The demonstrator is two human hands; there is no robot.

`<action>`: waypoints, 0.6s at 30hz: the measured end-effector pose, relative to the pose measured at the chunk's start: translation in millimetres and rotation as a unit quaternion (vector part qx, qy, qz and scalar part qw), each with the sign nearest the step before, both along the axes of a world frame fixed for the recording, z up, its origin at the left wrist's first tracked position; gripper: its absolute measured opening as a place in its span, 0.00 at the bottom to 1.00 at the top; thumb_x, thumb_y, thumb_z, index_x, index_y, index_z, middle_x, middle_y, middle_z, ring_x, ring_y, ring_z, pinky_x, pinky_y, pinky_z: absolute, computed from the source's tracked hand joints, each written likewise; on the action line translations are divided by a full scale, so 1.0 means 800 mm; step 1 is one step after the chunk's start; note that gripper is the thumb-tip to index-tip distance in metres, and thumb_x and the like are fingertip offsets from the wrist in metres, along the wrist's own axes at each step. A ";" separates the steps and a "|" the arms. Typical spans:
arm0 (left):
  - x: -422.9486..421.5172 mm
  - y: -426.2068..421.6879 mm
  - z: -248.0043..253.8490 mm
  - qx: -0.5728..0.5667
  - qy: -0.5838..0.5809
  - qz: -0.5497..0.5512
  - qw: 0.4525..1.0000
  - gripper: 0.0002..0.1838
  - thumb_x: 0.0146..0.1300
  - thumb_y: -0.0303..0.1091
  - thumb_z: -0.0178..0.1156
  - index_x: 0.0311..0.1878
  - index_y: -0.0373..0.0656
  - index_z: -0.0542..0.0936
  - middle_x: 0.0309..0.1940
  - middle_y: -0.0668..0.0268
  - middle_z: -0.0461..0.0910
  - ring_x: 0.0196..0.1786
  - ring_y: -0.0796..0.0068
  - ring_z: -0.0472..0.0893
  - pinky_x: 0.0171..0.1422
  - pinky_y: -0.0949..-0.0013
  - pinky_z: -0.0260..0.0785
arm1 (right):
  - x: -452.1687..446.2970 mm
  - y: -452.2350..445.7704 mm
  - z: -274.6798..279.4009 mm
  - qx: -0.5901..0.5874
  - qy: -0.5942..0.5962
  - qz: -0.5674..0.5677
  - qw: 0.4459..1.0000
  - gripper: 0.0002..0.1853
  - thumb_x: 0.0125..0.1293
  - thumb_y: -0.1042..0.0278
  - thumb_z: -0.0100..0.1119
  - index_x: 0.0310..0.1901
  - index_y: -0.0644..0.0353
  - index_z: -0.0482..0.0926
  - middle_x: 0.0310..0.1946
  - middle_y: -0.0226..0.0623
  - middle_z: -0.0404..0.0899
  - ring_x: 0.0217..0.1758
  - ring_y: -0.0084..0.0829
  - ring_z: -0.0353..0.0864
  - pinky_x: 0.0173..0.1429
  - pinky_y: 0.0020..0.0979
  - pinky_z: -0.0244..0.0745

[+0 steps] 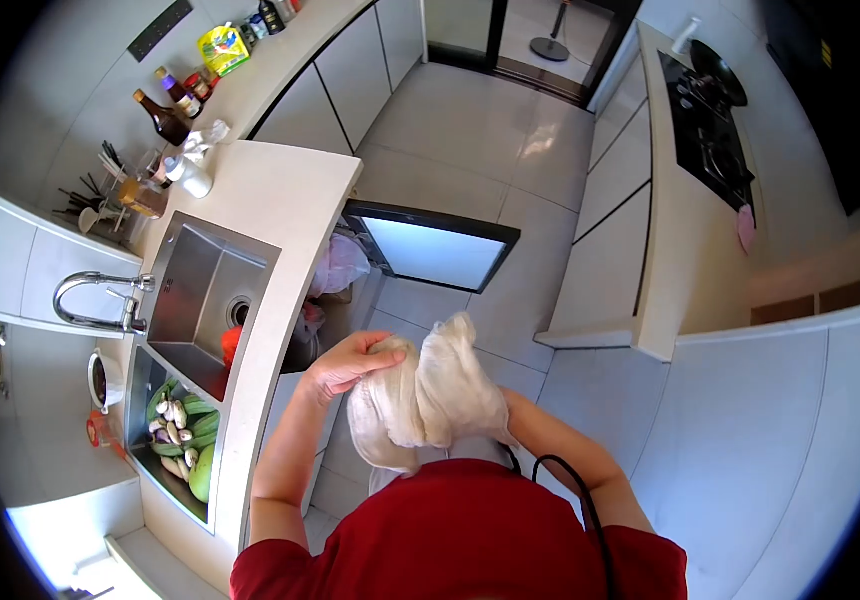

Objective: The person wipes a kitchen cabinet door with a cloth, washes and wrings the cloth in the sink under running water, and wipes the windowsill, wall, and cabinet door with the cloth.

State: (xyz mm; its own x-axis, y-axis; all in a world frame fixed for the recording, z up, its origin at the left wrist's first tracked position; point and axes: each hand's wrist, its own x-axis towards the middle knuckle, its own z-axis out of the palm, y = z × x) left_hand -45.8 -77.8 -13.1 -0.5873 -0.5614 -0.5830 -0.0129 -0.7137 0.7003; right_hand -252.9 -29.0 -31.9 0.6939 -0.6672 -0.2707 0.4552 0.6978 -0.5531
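Note:
A crumpled cream-coloured cloth hangs in folds in front of my chest. My left hand pinches its upper left edge, thumb and fingers closed on the fabric. From the other side my right forearm reaches behind the cloth, which covers my right hand, so its fingers do not show. Part of the cloth rises to a peak at the top, near where the right hand is hidden.
On the left, a steel sink with a tap adjoins a basin of vegetables. Below the counter a cabinet door stands open into the walkway. A gas hob lies on the right counter; bottles line the back left.

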 end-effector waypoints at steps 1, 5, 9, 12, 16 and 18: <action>0.003 -0.003 -0.011 0.000 -0.002 0.008 1.000 0.20 0.59 0.39 0.65 0.50 0.37 0.76 0.41 0.66 0.79 0.41 0.82 0.78 0.47 0.77 0.71 | -0.005 -0.006 0.000 -0.090 0.029 0.065 0.993 0.14 0.64 0.61 0.55 0.47 0.59 0.75 0.43 0.35 0.77 0.45 0.25 0.73 0.52 0.29 0.67; 0.016 -0.032 -0.054 -0.022 -0.019 0.057 0.998 0.19 0.60 0.40 0.64 0.50 0.38 0.76 0.41 0.68 0.80 0.42 0.82 0.78 0.47 0.77 0.71 | -0.045 -0.066 0.009 -0.415 0.160 0.154 0.882 0.15 0.64 0.61 0.53 0.50 0.59 0.74 0.47 0.36 0.74 0.50 0.27 0.71 0.56 0.32 0.64; 0.020 -0.090 -0.116 -0.224 -0.155 0.067 0.960 0.20 0.58 0.35 0.64 0.51 0.37 0.75 0.41 0.66 0.80 0.44 0.76 0.78 0.48 0.74 0.70 | -0.109 -0.122 -0.023 -0.531 0.417 0.016 0.737 0.17 0.65 0.61 0.52 0.52 0.58 0.72 0.51 0.37 0.72 0.55 0.29 0.68 0.61 0.34 0.60; 0.030 -0.146 -0.186 -0.523 -0.357 0.050 0.772 0.19 0.57 0.28 0.60 0.52 0.36 0.74 0.47 0.60 0.78 0.50 0.61 0.77 0.53 0.63 0.69 | -0.163 -0.145 -0.074 -0.536 0.600 -0.069 0.590 0.18 0.65 0.62 0.50 0.54 0.58 0.71 0.54 0.38 0.70 0.58 0.31 0.66 0.64 0.36 0.58; 0.014 -0.211 -0.206 -0.683 -0.476 0.095 0.546 0.20 0.60 0.25 0.54 0.58 0.38 0.71 0.57 0.56 0.71 0.62 0.54 0.67 0.65 0.56 0.59 | -0.203 -0.160 -0.163 -0.507 0.717 -0.113 0.464 0.19 0.66 0.62 0.48 0.57 0.58 0.70 0.58 0.39 0.68 0.63 0.33 0.64 0.68 0.39 0.54; 0.007 -0.237 -0.228 -0.701 -0.487 0.105 0.510 0.21 0.61 0.25 0.53 0.59 0.39 0.70 0.60 0.55 0.68 0.66 0.54 0.64 0.68 0.56 0.56 | -0.196 -0.166 -0.208 -0.509 0.736 -0.136 0.424 0.20 0.66 0.62 0.47 0.58 0.58 0.69 0.60 0.40 0.67 0.65 0.34 0.63 0.70 0.40 0.53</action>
State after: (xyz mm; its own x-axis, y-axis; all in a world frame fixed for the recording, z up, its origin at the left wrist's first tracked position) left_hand -40.2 -267.8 -195.3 -0.2428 -0.8188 0.5201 -0.8687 0.4222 0.2591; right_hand -410.0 -162.1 -198.6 0.1320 -0.9596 0.2483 -0.9204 -0.2117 -0.3288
